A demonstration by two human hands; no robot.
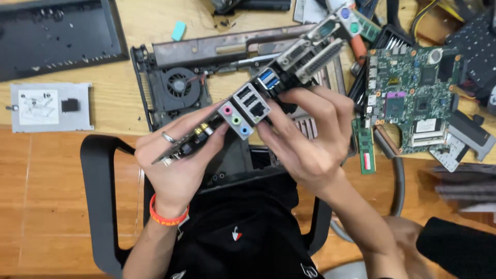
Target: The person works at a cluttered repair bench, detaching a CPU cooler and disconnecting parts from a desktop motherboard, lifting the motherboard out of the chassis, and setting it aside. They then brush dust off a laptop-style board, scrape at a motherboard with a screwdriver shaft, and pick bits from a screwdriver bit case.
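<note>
A board [268, 88] is held edge-on above the lap, between both hands. The left hand [181, 155] is closed under its lower end; the right hand [305, 134] is clamped on it by the port block [245, 108]. The upper end, beyond the right hand, is unsupported, so a loosened hold could tip it onto the open laptop shell [150, 72] behind the grip. In that shell a fan [179, 85] is seated. A green board [411, 98] lies right of the grip.

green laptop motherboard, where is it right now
In the head view the green laptop motherboard lies flat on the wooden table, upper right, just beyond the right hand.
</note>
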